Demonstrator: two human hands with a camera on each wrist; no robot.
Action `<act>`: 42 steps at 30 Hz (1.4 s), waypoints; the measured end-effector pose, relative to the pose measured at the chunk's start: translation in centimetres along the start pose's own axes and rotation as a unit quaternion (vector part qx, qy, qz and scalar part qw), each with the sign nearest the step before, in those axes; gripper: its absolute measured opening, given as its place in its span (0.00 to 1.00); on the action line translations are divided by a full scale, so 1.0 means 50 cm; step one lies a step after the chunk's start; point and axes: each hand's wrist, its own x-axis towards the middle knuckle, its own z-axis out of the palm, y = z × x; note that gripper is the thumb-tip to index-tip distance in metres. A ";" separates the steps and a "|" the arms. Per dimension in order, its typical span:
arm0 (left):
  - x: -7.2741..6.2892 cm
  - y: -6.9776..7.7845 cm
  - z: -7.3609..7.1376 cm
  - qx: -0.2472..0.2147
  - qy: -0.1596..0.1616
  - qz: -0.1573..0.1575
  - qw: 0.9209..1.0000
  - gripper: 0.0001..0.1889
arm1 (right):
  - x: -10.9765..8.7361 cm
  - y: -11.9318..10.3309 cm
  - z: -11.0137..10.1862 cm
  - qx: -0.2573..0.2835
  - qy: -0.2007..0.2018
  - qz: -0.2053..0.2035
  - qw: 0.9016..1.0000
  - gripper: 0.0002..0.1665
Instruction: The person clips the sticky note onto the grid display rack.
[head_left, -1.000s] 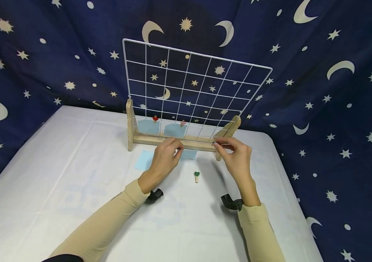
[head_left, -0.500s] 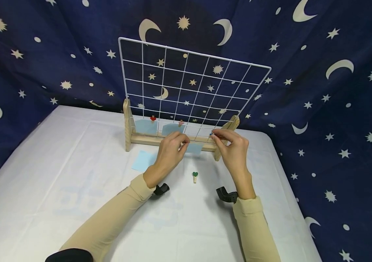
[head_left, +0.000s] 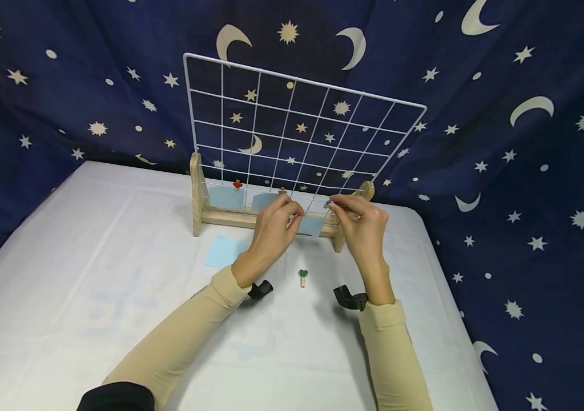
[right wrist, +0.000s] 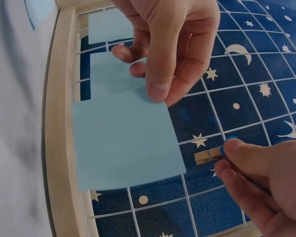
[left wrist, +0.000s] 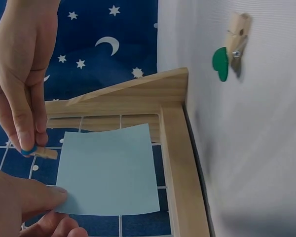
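My left hand [head_left: 278, 222] pinches a light blue paper square [head_left: 310, 225] by its corner and holds it up against the white wire grid [head_left: 292, 131] in its wooden stand [head_left: 196, 197]. The same paper square [right wrist: 123, 138] [left wrist: 108, 173] shows flat in front of the grid in both wrist views. My right hand [head_left: 355, 217] pinches a small wooden clothespin with a blue top [right wrist: 212, 154] [left wrist: 37, 150] just right of the paper's upper edge, a short gap away. Two other blue squares [head_left: 224, 197] hang low on the grid under a red clip [head_left: 237, 184] and a pink clip [head_left: 282, 191].
One loose blue square [head_left: 222, 251] lies on the white tablecloth [head_left: 91, 274] left of my left forearm. A green-topped clothespin [head_left: 302, 277] lies between my wrists. Dark starry fabric [head_left: 502, 171] walls the table at the back and both sides.
My left hand lifted the blue square from the cloth up against the grid. Right hand with the clothespin rose slightly and moved left toward the paper.
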 end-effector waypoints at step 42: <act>0.039 0.003 0.049 0.098 0.047 -0.022 0.994 0.02 | 0.026 0.009 0.028 0.005 -0.010 0.004 1.000 0.04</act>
